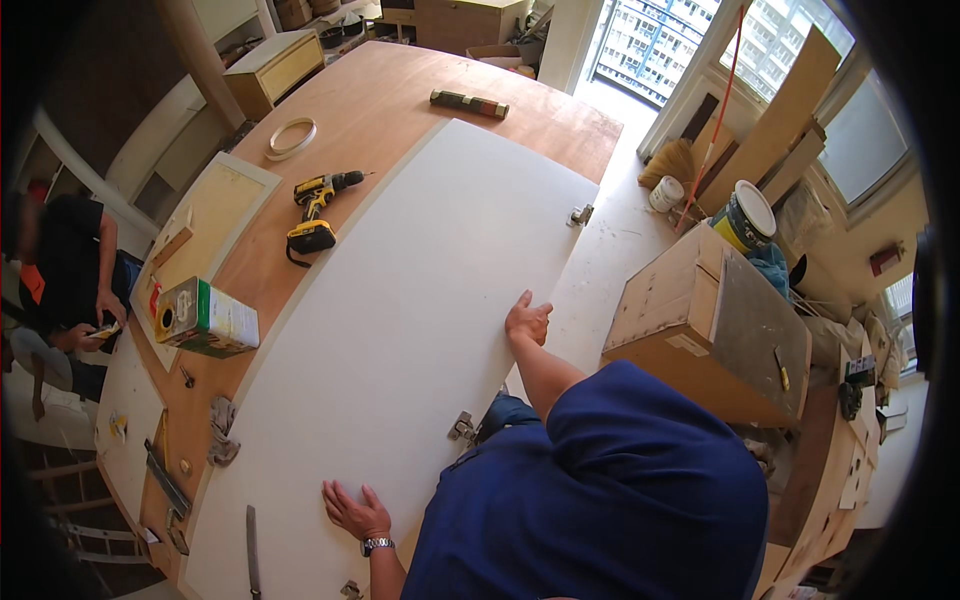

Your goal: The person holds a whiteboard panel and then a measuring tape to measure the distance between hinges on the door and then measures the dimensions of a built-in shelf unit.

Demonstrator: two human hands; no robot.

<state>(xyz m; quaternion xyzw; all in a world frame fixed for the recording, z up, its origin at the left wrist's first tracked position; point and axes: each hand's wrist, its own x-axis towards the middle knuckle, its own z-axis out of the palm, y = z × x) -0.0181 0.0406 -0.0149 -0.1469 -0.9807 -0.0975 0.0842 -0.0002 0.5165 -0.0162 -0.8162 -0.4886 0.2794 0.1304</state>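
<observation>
A large white door panel lies flat on a plywood workbench. Metal hinges sit along its right edge, with another hinge nearer to me. My left hand, with a watch on its wrist, rests flat on the panel's near end, fingers spread. My right hand lies palm down on the panel close to its right edge. Neither hand holds anything. My blue shirt hides the panel's near right corner.
A yellow and black cordless drill, a tape roll and a green-and-white tin lie on the bench to the left. A long blade rests on the panel's near-left part. A wooden crate and a paint bucket stand right. A person sits at far left.
</observation>
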